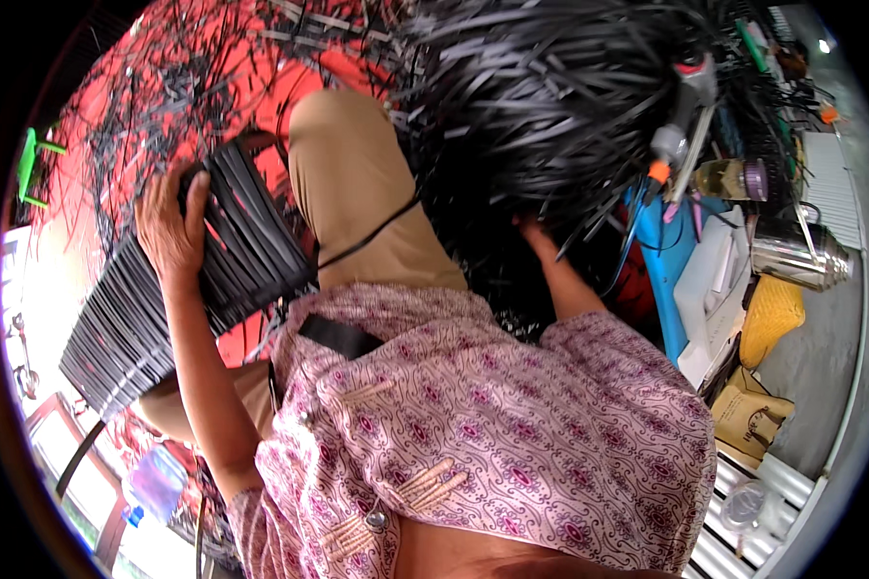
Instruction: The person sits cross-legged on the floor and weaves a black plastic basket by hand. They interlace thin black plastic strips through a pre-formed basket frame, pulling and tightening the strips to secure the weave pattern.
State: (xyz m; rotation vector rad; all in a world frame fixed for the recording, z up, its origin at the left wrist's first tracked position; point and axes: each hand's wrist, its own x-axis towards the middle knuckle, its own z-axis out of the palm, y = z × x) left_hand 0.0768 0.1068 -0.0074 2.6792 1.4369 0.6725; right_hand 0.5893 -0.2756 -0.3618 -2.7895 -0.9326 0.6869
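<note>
Locate the slatted black-strip panel point(261, 227) at 9 o'clock, beside the tan-trousered knee point(343, 145). Left hand point(171, 227): set against the panel's upper edge, thumb apart from the fingers; whether its grip is clenched cannot be told. Right hand point(534, 234): at 2 o'clock, fingers hidden under the loose black strips point(550, 106), which lie at 1 o'clock; grip state cannot be determined. Silver metal canister point(792, 253): 3 o'clock.

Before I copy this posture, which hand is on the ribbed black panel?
The left hand: it lies on the panel, while the right hand, partly hidden, is away by the loose black strips.
</note>
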